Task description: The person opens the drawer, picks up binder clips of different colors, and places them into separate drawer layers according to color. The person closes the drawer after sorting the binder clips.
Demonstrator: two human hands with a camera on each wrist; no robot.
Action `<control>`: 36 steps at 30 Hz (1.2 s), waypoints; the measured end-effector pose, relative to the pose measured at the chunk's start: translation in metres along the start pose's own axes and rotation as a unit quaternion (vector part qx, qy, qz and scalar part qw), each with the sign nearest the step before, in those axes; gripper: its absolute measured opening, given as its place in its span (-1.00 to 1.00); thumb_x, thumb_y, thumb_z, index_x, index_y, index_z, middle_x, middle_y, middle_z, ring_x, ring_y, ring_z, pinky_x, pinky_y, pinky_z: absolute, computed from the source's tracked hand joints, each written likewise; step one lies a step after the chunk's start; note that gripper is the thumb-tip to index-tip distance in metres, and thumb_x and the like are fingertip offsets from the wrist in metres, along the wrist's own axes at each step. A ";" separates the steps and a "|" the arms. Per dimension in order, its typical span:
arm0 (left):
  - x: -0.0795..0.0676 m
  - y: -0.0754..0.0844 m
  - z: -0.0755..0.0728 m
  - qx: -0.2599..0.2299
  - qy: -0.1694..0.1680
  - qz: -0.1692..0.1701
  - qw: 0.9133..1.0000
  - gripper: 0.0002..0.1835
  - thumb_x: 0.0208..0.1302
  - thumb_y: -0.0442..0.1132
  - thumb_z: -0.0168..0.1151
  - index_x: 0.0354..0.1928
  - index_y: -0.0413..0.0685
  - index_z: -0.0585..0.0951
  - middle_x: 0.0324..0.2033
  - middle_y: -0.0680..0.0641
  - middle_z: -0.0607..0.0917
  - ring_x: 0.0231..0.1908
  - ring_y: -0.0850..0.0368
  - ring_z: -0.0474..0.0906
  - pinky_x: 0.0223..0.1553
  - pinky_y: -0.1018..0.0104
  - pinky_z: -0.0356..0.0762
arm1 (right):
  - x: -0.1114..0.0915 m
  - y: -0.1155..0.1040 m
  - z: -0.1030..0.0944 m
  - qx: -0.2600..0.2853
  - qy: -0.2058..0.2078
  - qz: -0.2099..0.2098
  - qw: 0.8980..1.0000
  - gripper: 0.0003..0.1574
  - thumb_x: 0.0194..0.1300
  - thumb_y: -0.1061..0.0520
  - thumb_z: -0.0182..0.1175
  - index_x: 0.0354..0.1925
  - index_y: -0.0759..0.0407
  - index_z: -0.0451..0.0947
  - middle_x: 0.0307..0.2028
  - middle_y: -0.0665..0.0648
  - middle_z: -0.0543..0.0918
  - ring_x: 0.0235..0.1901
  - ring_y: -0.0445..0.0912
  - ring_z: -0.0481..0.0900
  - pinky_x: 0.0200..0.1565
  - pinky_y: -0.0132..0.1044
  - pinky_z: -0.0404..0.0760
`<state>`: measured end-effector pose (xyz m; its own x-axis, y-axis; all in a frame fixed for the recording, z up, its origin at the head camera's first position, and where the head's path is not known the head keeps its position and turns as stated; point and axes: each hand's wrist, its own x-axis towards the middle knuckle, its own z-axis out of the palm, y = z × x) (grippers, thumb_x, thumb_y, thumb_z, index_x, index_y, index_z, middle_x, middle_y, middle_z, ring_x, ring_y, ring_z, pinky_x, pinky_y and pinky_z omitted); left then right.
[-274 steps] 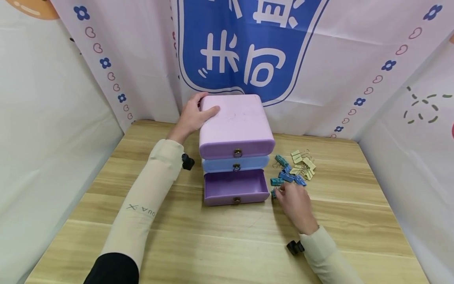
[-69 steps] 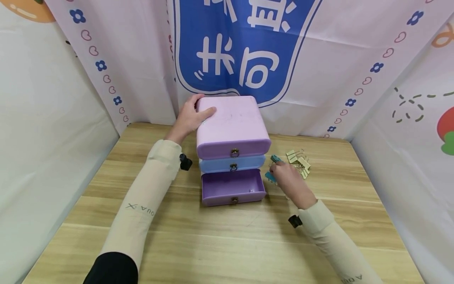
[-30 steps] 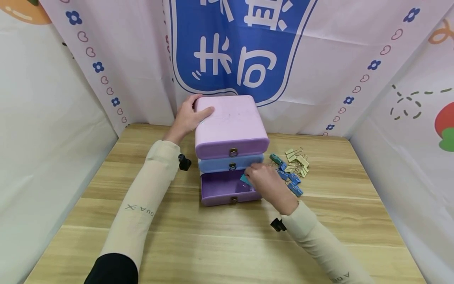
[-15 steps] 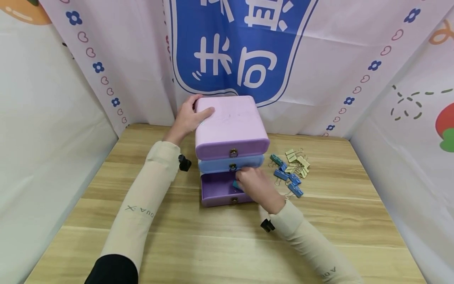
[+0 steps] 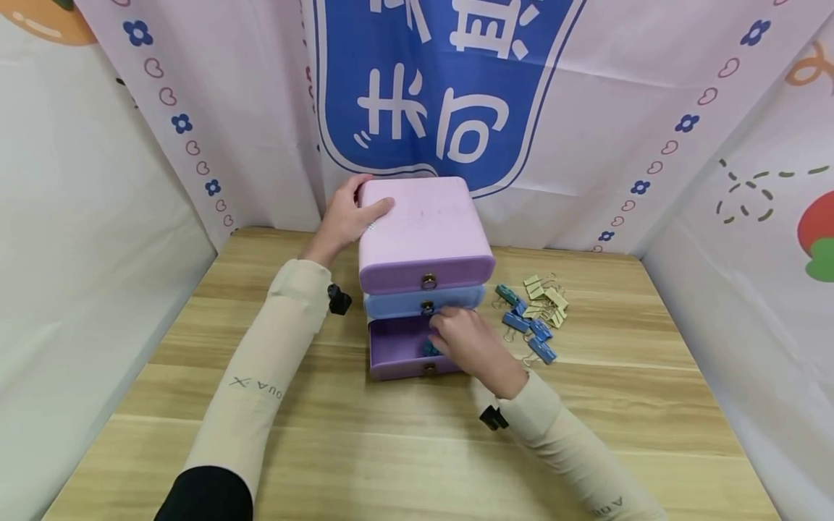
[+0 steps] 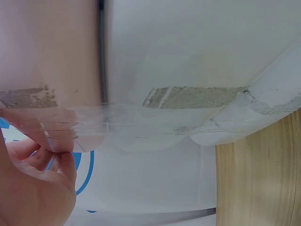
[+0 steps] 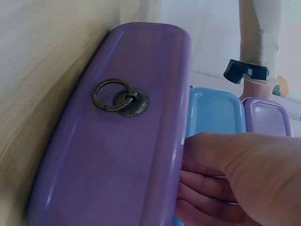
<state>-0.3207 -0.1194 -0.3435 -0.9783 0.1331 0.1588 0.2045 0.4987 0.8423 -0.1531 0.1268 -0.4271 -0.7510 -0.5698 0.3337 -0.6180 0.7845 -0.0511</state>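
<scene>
Head view: left hand (image 5: pixel 344 218) clasps the cabinet (image 5: pixel 425 221) at far left, likely steadying it; right hand (image 5: pixel 472 344) is over the open drawer (image 5: pixel 394 370), grip unclear.

Boxed in on three sides: white left wall (image 5: pixel 85 253), white right wall (image 5: pixel 743 304), pinkish-white back curtain (image 5: pixel 260 108). Large blue emblem (image 5: pixel 439 69) with white characters (image 5: pixel 396 101) mid-curtain, flanked by strips of blue flowers (image 5: pixel 138 33) and red heart outlines (image 5: pixel 153 68). Orange fruit print (image 5: pixel 52 22) upper left; red-and-green print (image 5: pixel 819 231) far right. Below, light wood-grain tabletop (image 5: pixel 391 463). Bright, fairly even light, soft sheen on the wood.
</scene>
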 end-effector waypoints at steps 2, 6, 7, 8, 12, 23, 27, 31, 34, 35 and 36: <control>0.001 0.000 0.000 0.001 -0.001 -0.001 1.000 -0.07 0.33 0.26 0.35 0.61 0.04 0.26 0.58 -0.12 0.34 0.48 -0.06 0.32 0.56 -0.03 0.27 | -0.001 0.000 -0.002 0.005 0.001 0.002 1.000 -0.86 0.33 0.12 0.47 -0.34 0.13 0.71 -0.38 0.03 0.67 -0.41 -0.12 0.61 -0.30 -0.21 0.68; 0.002 0.001 -0.002 -0.004 -0.002 -0.002 1.000 -0.07 0.34 0.24 0.36 0.61 0.03 0.26 0.58 -0.12 0.33 0.49 -0.06 0.32 0.56 -0.02 0.26 | -0.004 0.000 -0.007 0.009 -0.002 0.005 1.000 -0.85 0.32 0.11 0.48 -0.28 0.17 0.73 -0.37 0.05 0.67 -0.39 -0.10 0.63 -0.30 -0.21 0.70; 0.002 0.001 -0.002 -0.004 -0.001 -0.001 1.000 -0.07 0.34 0.23 0.36 0.61 0.02 0.26 0.58 -0.13 0.33 0.49 -0.06 0.32 0.56 -0.02 0.26 | -0.005 0.000 -0.009 0.008 -0.002 0.006 1.000 -0.84 0.32 0.10 0.48 -0.27 0.17 0.74 -0.36 0.05 0.67 -0.39 -0.10 0.64 -0.30 -0.21 0.70; 0.002 0.001 -0.002 -0.005 -0.001 -0.001 1.000 -0.07 0.34 0.23 0.36 0.61 0.02 0.26 0.58 -0.13 0.33 0.49 -0.06 0.32 0.56 -0.01 0.26 | -0.006 0.000 -0.010 0.006 -0.002 0.006 1.000 -0.84 0.31 0.10 0.48 -0.25 0.18 0.75 -0.35 0.06 0.68 -0.38 -0.09 0.65 -0.31 -0.21 0.71; 0.003 0.001 -0.004 -0.004 -0.002 0.001 1.000 -0.07 0.35 0.23 0.36 0.62 0.01 0.25 0.59 -0.13 0.32 0.49 -0.05 0.32 0.57 0.00 0.26 | -0.009 0.002 -0.015 -0.003 0.006 0.005 1.000 -0.79 0.30 0.07 0.51 -0.19 0.18 0.76 -0.32 0.06 0.71 -0.35 -0.08 0.69 -0.30 -0.22 0.73; 0.003 0.000 -0.005 -0.002 -0.003 0.004 1.000 -0.07 0.35 0.23 0.35 0.62 0.00 0.25 0.59 -0.14 0.32 0.50 -0.06 0.31 0.57 0.00 0.26 | -0.020 0.009 -0.036 -0.017 0.030 0.003 0.999 -0.69 0.29 0.04 0.52 -0.11 0.22 0.79 -0.26 0.09 0.76 -0.34 -0.07 0.74 -0.31 -0.24 0.75; 0.003 0.000 -0.003 0.001 -0.005 0.001 1.000 -0.06 0.35 0.25 0.34 0.62 0.03 0.24 0.59 -0.13 0.32 0.50 -0.06 0.31 0.57 -0.02 0.25 | -0.026 0.012 -0.044 -0.002 0.028 0.013 1.000 -0.70 0.30 0.07 0.51 -0.10 0.25 0.79 -0.23 0.12 0.79 -0.28 -0.05 0.76 -0.23 -0.21 0.78; 0.003 -0.002 -0.002 -0.001 -0.004 -0.001 1.000 -0.06 0.34 0.26 0.35 0.62 0.03 0.25 0.57 -0.13 0.34 0.48 -0.06 0.32 0.56 -0.01 0.27 | -0.031 0.017 -0.048 0.010 0.031 0.025 0.999 -0.71 0.28 0.11 0.52 -0.11 0.28 0.79 -0.19 0.14 0.82 -0.21 -0.03 0.77 -0.18 -0.19 0.78; 0.002 -0.002 -0.002 -0.003 -0.002 0.000 1.000 -0.06 0.34 0.25 0.35 0.62 0.03 0.25 0.57 -0.13 0.34 0.48 -0.05 0.33 0.56 -0.01 0.27 | -0.035 0.022 -0.050 0.015 0.035 0.034 0.999 -0.71 0.26 0.12 0.53 -0.13 0.28 0.78 -0.18 0.17 0.81 -0.18 0.00 0.77 -0.17 -0.17 0.78; 0.002 -0.002 -0.002 -0.002 -0.002 -0.001 1.000 -0.06 0.34 0.25 0.35 0.62 0.03 0.25 0.57 -0.12 0.34 0.48 -0.05 0.33 0.56 -0.01 0.27 | -0.036 0.023 -0.050 0.015 0.036 0.038 0.999 -0.71 0.26 0.13 0.53 -0.13 0.28 0.78 -0.18 0.17 0.81 -0.18 0.00 0.77 -0.17 -0.17 0.78; 0.002 -0.002 -0.002 -0.002 -0.003 -0.002 1.000 -0.06 0.34 0.26 0.35 0.62 0.03 0.25 0.58 -0.12 0.34 0.48 -0.05 0.32 0.56 -0.01 0.27 | -0.037 0.025 -0.050 0.014 0.036 0.041 0.998 -0.71 0.26 0.13 0.53 -0.13 0.28 0.78 -0.17 0.17 0.81 -0.19 0.00 0.77 -0.17 -0.16 0.78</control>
<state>-0.3232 -0.1216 -0.3440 -0.9788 0.1365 0.1525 0.2008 0.4955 0.8451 -0.1289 0.1799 -0.3936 -0.7809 -0.4839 0.3949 -0.5625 0.8197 -0.1079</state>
